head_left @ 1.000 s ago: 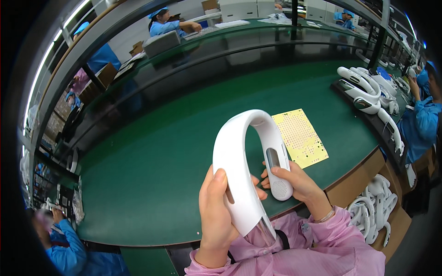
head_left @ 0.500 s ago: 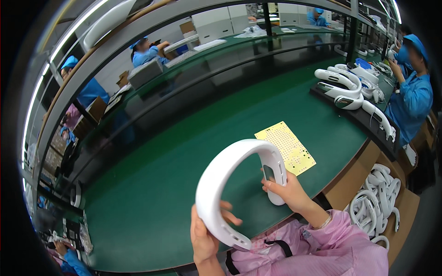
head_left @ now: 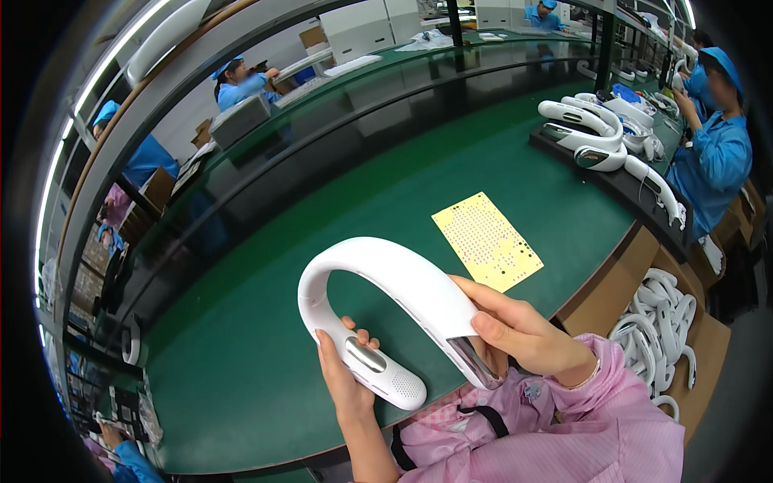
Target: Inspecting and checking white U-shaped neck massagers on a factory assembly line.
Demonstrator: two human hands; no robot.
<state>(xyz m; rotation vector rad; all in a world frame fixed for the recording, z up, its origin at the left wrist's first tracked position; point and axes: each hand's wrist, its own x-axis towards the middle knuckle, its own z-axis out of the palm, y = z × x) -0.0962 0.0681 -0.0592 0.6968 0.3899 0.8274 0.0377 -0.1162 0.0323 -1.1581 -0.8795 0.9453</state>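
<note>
I hold a white U-shaped neck fan (head_left: 419, 286) above the near part of the green table (head_left: 241, 378), its curve pointing away from me. My left hand (head_left: 345, 382) is closed around the left arm of the fan, beside a shiny silver oval panel and a patch of small holes. The fingers of my right hand (head_left: 523, 330) grip the right arm, just above its dark glossy end. Beyond the fan lies a flat yellow sheet (head_left: 489, 241) covered with small dots.
At the right, a black tray (head_left: 612, 177) carries several white neck fans. A cardboard box (head_left: 596, 282) below the table's right edge contains more white fan parts (head_left: 660, 322). A co-worker in blue (head_left: 713, 153) stands at the far right. A dark rail (head_left: 282, 145) runs along the back.
The neck fan has been turned in my hands, so the silver panel and holes now show on its left arm. My right hand has shifted to the outer side of the right arm.
</note>
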